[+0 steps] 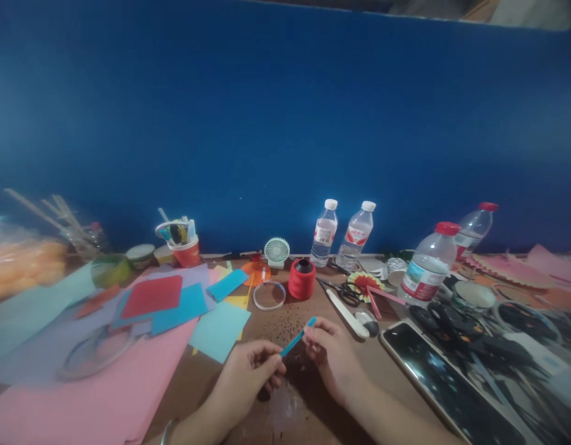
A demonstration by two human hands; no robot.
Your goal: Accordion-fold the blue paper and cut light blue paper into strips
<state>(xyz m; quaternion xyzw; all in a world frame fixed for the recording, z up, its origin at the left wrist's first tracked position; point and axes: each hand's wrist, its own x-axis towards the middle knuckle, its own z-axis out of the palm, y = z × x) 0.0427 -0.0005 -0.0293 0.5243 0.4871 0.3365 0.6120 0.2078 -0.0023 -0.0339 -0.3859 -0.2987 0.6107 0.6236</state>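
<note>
A narrow blue strip (292, 343), apparently folded paper, slants up to the right between my hands, above the brown table. Its lower left end is pinched between the thumb and fingers of my left hand (253, 369). Near the upper right end, my right hand (330, 353) grips it between thumb and fingertips. Just beyond the hands stands a red spool of thread (301, 281), with a clear ring (269, 296) lying to its left. Light blue paper (220, 330) lies left of the strip. Small dark specks are scattered on the tabletop around the strip.
Coloured paper sheets (95, 408) cover the left side. Black scissors (350, 293), a white-handled knife (345, 314) and a phone (434, 371) lie to the right. A small fan (277, 252), a red cup (186, 253) and water bottles (323, 238) stand towards the blue wall.
</note>
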